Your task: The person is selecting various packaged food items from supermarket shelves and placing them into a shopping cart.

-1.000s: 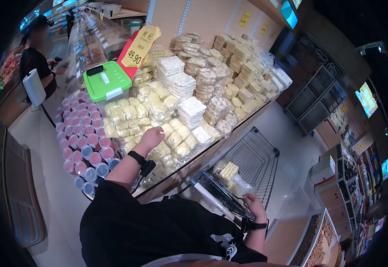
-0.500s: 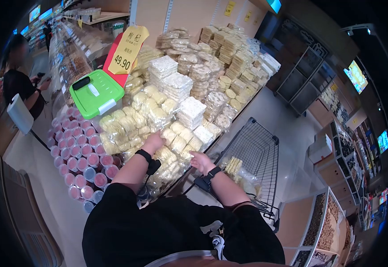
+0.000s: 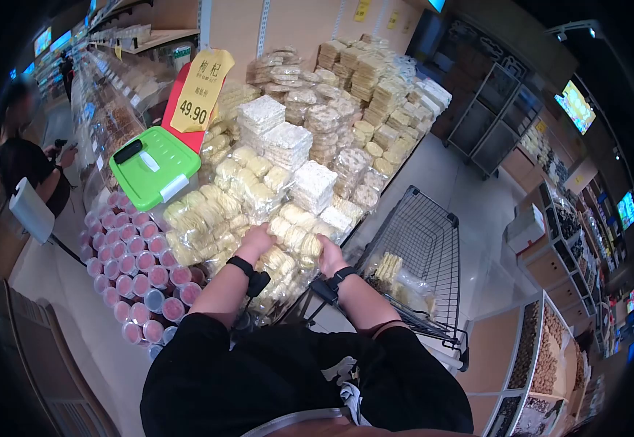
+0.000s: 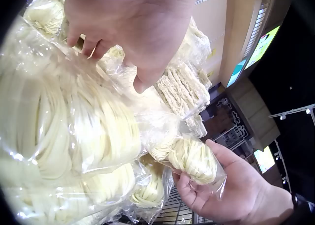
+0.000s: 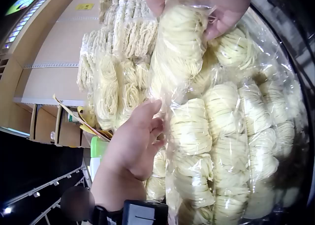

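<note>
A clear bag of pale noodle nests [image 3: 299, 231] lies between the two hands on the heaped display. At its left end, the left hand [image 3: 259, 239] has bent fingers and thumb pinching the plastic edge, as the right wrist view shows of this hand [image 5: 133, 146]. The right hand [image 3: 329, 255] grips the opposite end; in the left wrist view its thumb and fingers [image 4: 231, 185] curl round a noodle nest [image 4: 194, 158]. More bagged noodles [image 5: 226, 136] lie beneath and beside the bag.
A shopping cart [image 3: 433, 240] with packs in it stands right of the display. Left are stacked round tubs [image 3: 139, 262], a green-lidded box [image 3: 153, 164] and a price sign [image 3: 199, 91]. White blocks [image 3: 312, 182] are stacked behind; a person [image 3: 29, 167] stands far left.
My right hand has come from the cart to the right end of the noodle bag and now grips it. The left hand has stayed at the display, now at the bag's left end.
</note>
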A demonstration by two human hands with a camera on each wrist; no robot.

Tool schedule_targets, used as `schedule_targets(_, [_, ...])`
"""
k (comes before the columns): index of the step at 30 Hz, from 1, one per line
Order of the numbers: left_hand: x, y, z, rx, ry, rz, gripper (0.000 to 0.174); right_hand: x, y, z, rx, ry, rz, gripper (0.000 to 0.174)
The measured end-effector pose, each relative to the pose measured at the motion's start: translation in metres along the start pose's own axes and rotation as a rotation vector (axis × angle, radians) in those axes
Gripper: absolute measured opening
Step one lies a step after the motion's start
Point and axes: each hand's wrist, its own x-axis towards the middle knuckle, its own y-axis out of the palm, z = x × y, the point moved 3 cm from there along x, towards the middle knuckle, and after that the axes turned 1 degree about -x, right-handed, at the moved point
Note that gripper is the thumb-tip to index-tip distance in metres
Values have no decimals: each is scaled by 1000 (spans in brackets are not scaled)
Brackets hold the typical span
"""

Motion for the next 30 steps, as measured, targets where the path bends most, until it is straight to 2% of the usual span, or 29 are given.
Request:
schedule_targets(2, [6, 4, 3, -92, 24, 40, 62, -3, 5, 2, 84, -9, 17, 37])
schedule_targets(6, [10, 7, 6, -215, 52, 0, 61, -2, 5, 2, 23, -11, 7, 36])
schedule_targets(8, [7, 3, 2, -344, 118, 21, 61, -28, 10, 16, 50, -79, -74, 36])
schedule_targets(11, [0, 2, -4, -367, 128, 83, 59, -22, -7, 22, 146, -154, -21, 35])
schedule_targets(13, [-29, -17, -28, -364, 180, 94, 57, -47, -9, 38, 199, -204, 0, 34])
schedule_targets(15, [-57, -31, -51, -358, 234, 109, 56, -74, -20, 54, 247, -288, -101, 31])
schedule_targets(17, [-75, -35, -70, -436, 333, 54, 52, -97, -35, 68, 295, -324, -51, 34])
schedule_targets(19, [-79, -27, -84, -508, 373, 119, 54, -113, -52, 79, 380, -402, 192, 37])
schedule_targets(21, [-91, -25, -103, -902, 364, 194, 64, -137, -73, 91, 368, -444, 216, 43])
schedule_targets(22, [-108, -34, -119, -924, 266, 209, 68, -154, -81, 99, 363, -461, 249, 47])
schedule_targets(23, [-110, -30, -126, -920, 273, 222, 68, -172, -88, 106, 359, -478, 282, 50])
schedule_targets(24, [-113, -24, -133, -1191, 243, 402, 68, -193, -89, 117, 382, -511, 372, 56])
schedule_targets(25, [-116, -17, -139, -1456, 202, 589, 68, -210, -95, 123, 390, -522, 360, 56])
schedule_targets(26, [-115, -6, -145, -1560, 323, 808, 70, -226, -100, 129, 358, -515, 426, 58])
schedule_targets(27, [-126, 2, -154, -1550, 321, 826, 70, -238, -105, 133, 326, -506, 491, 60])
schedule_targets(29, [-160, 14, -175, -1765, 492, 1155, 75, -253, -116, 137, 317, -531, 484, 59])
schedule_targets(30, [-164, 26, -178, -1727, 524, 1197, 80, -261, -121, 139, 274, -493, 464, 57])
